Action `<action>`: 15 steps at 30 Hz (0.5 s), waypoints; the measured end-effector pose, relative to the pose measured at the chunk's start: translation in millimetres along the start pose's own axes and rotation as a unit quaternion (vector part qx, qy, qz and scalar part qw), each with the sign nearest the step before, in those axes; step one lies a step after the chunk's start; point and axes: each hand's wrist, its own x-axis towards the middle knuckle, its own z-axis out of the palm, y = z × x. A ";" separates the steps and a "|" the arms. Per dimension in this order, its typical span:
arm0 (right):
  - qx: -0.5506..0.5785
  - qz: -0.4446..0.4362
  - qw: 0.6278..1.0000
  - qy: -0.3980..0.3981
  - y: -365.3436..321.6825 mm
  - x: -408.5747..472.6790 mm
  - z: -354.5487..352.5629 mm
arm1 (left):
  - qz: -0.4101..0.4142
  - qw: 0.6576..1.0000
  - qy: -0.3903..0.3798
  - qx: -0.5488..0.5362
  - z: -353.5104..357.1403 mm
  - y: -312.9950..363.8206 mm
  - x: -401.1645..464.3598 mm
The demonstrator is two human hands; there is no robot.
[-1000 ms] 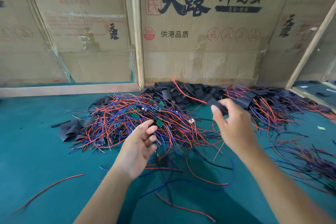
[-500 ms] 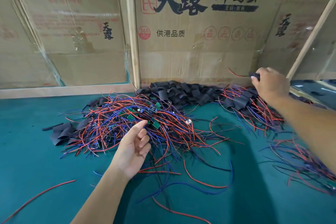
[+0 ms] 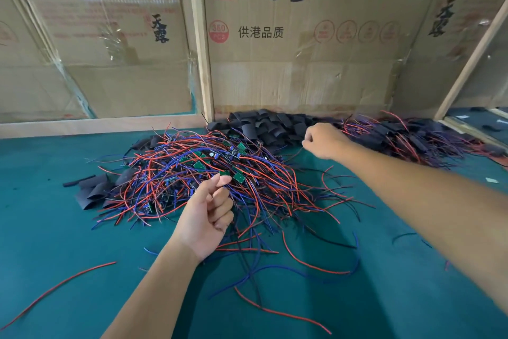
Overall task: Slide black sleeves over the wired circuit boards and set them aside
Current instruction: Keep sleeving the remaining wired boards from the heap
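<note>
A tangle of red and blue wired circuit boards lies mid-table. My left hand is at its near edge, thumb and forefinger pinching a small green circuit board that is still in the heap. Behind it, against the wall, sits a heap of loose black sleeves. My right hand hovers at that heap's right front edge with its fingers curled under; nothing shows in its grip. The sleeved boards are piled at the far right.
The green table ends at a cardboard wall with a wooden post. A few more black sleeves lie left of the tangle. Loose wires trail toward me, among them a red one.
My right hand has left the sleeved board on the far-right pile and swung back left to the black sleeves. My left hand has closed from open onto a green board.
</note>
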 end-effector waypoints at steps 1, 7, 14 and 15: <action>-0.004 -0.006 1.000 -0.017 -8.1 0.8 8.6 | -0.002 1.000 0.001 -0.003 0.3 0.2 -0.3; 0.023 0.003 0.999 0.036 -30.2 9.9 37.9 | -0.006 1.000 0.003 -0.010 1.2 1.3 -1.4; -0.019 0.132 0.991 -0.013 -11.1 8.5 61.2 | -0.009 1.000 -0.008 -0.010 -0.3 0.6 -0.3; -0.019 0.126 0.992 -0.010 -9.8 8.1 62.4 | -0.009 1.000 -0.009 -0.009 -0.4 0.4 -0.3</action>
